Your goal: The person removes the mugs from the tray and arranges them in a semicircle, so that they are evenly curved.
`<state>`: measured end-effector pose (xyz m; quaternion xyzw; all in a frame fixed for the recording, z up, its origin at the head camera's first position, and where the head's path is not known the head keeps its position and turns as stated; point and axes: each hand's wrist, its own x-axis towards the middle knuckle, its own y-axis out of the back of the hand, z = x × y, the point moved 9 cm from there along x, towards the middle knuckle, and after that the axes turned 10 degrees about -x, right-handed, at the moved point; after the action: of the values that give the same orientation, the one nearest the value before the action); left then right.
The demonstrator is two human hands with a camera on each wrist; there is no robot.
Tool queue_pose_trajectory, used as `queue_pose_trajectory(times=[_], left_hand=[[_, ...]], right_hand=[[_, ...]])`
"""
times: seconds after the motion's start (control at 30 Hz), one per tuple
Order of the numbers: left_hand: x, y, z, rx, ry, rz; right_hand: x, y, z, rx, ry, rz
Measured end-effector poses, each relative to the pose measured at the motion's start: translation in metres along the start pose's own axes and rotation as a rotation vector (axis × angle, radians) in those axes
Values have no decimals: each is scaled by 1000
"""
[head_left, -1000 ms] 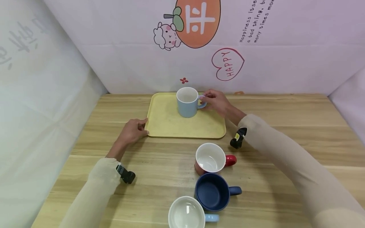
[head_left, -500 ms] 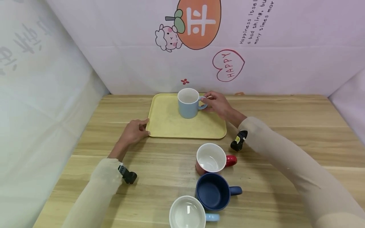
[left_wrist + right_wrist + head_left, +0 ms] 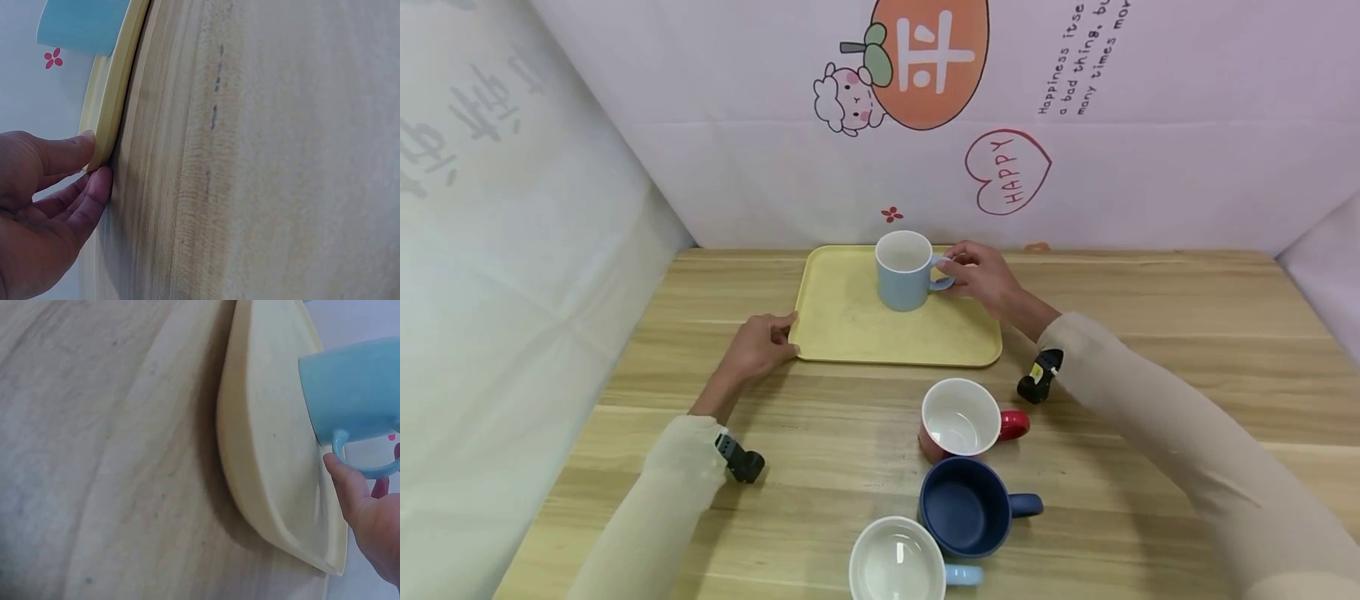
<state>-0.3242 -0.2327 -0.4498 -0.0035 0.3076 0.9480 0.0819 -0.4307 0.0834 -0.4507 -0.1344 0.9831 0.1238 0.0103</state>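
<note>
A light blue mug [image 3: 903, 282] with a white inside stands upright on a yellow tray [image 3: 842, 333] near its back edge. The right hand [image 3: 987, 279] holds the mug by its handle, which points right. In the right wrist view, fingers meet the mug's handle [image 3: 375, 472], and the mug's base is on the tray. At the tray's left front corner, the left hand [image 3: 756, 347] grips the rim. The left wrist view has the thumb and fingers pinching the tray's edge [image 3: 107, 119] from both sides.
In front of the tray, a red mug [image 3: 931, 442] with a white inside, a dark blue mug [image 3: 966, 508] and a white-lined mug with a light blue handle [image 3: 964, 575] stand close together on the wooden table [image 3: 1150, 400]. A printed white cloth [image 3: 760, 175] hangs behind the tray.
The whole scene has shifted slightly to the right in the head view. Both hands, the tray and the mugs keep their places relative to each other.
</note>
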Motion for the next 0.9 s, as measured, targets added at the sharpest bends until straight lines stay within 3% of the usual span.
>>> queue_pose_trajectory(times=[0.2, 0.9], left_hand=[[1, 0, 0, -1, 6, -2], [0, 0, -1, 1, 10, 5]], right_hand=[[-4, 3, -4, 62, 35, -1], [-22, 8, -18, 95, 65, -19]])
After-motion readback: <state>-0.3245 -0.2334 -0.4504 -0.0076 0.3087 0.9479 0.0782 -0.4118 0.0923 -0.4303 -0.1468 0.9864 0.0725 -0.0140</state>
